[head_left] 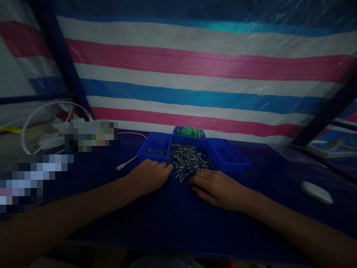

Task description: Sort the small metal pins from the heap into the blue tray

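Note:
A heap of thin metal pins (185,160), dark and silvery, lies loose on the blue tabletop between my hands. My left hand (152,174) is closed at the heap's left side, just in front of a blue bin (154,156) that holds some of the same pins. Whatever its fingers grip is hidden. With a ring on one finger, my right hand (216,186) touches the heap's right front edge. Its fingers reach forward and the thumb stands apart. Behind the heap is another blue bin (189,140) with green, translucent pieces (190,131).
A third blue bin (227,154) stands right of the heap. Farther right lies a white rounded object (317,192). A white cable plug (122,165) rests left of the bins, with more white cables (25,130) beyond. A striped plastic sheet (195,63) hangs behind the table.

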Demonstrator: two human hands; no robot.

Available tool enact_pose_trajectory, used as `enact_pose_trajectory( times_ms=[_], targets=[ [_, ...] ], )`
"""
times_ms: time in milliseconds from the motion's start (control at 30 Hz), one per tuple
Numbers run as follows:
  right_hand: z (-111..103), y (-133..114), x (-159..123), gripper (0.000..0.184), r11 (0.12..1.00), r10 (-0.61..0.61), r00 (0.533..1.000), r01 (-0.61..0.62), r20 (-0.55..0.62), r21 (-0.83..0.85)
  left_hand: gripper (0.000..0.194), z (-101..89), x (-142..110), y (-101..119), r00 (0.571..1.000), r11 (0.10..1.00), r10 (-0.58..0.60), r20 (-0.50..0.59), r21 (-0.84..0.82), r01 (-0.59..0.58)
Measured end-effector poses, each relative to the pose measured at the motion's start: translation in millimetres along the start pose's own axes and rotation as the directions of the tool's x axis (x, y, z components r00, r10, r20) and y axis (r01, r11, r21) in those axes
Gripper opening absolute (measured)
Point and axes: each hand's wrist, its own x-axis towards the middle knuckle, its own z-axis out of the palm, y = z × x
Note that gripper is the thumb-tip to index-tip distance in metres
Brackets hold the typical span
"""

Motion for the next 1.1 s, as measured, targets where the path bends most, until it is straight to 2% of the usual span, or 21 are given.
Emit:
enact_pose_trajectory(
  times_ms=[333,533,700,967,1100],
  targets=[
    [-0.2,-0.3,-0.9,0.015,1.000,0.007,1.000,-0.007,0.015,-0.001,0.011,-0.3,-1.4,1.7,0.999,0.999,-0.028,0.023,0.022,0.027],
    [0.2,0.3,-1.5,0.014,1.000,0.001,1.000,-0.001,0.002,-0.013,0.012,-9.2,-3.0,4.0,0.993,0.992,-0.119,0.012,0.051,0.119],
    [-0.6,0.2,-1.2,0.014,1.000,0.000,1.000,0.000,0.013,0.001,0.018,-6.3,-3.4,4.5,0.983,0.984,-0.175,0.054,0.032,0.173],
    [-1.1,-0.7,-1.6,0.015,1.000,-0.004,1.000,0.004,0.008,0.015,0.014,4.1,-3.9,-2.4,0.992,0.992,-0.125,0.024,-0.008,0.125],
    [-2.5,-1.4,-1.9,0.015,1.000,0.003,1.000,-0.003,0.020,0.004,0.014,2.6,-4.4,-4.0,0.997,0.997,-0.079,-0.013,0.006,0.079]
  ],
)
